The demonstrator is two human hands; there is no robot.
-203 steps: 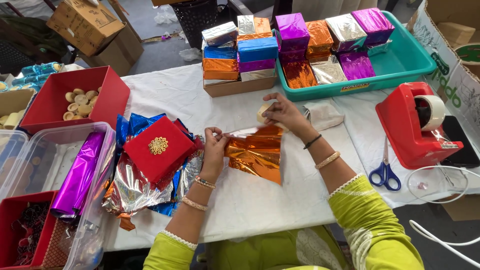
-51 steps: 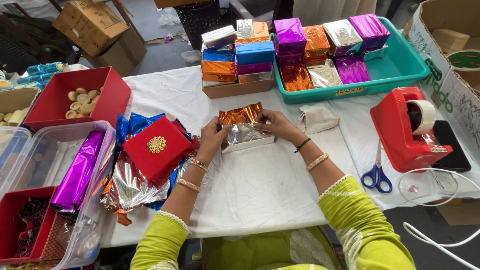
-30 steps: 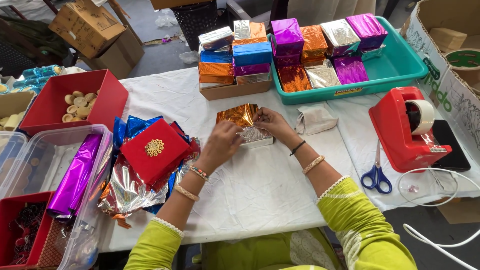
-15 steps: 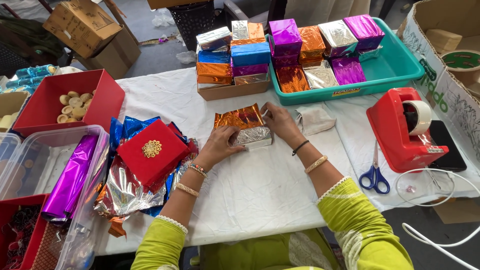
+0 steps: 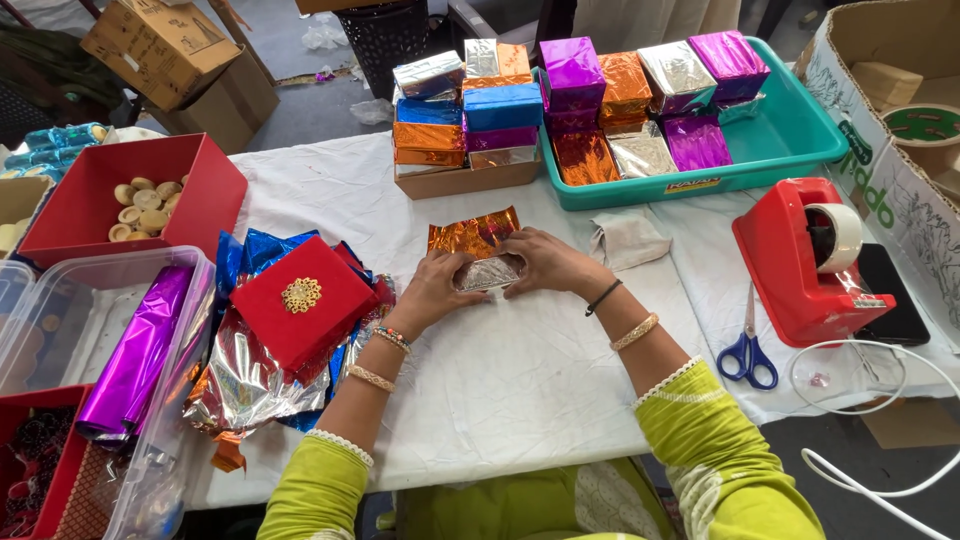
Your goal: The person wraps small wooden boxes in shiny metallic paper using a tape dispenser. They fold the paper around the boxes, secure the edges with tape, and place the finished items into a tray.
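Observation:
My left hand (image 5: 432, 287) and my right hand (image 5: 542, 262) press from both sides on a small box half wrapped in orange foil (image 5: 482, 252), its silver inner side facing me, on the white tablecloth (image 5: 520, 380). Both hands grip the foil-covered box. A flap of orange foil stands up behind the box. To my left a red box with a gold ornament (image 5: 300, 300) rests on a heap of foil sheets (image 5: 240, 380).
A teal tray (image 5: 790, 140) and a cardboard tray (image 5: 465, 180) hold several wrapped boxes at the back. A red tape dispenser (image 5: 805, 260), blue scissors (image 5: 747, 350) and a folded cloth (image 5: 625, 240) lie right. Left: red box of small discs (image 5: 140, 195), clear bin with purple foil (image 5: 135, 350).
The orange foil, first loose and being taped, has been folded around the box. My hands have closed in on its sides and the package has shifted slightly toward me.

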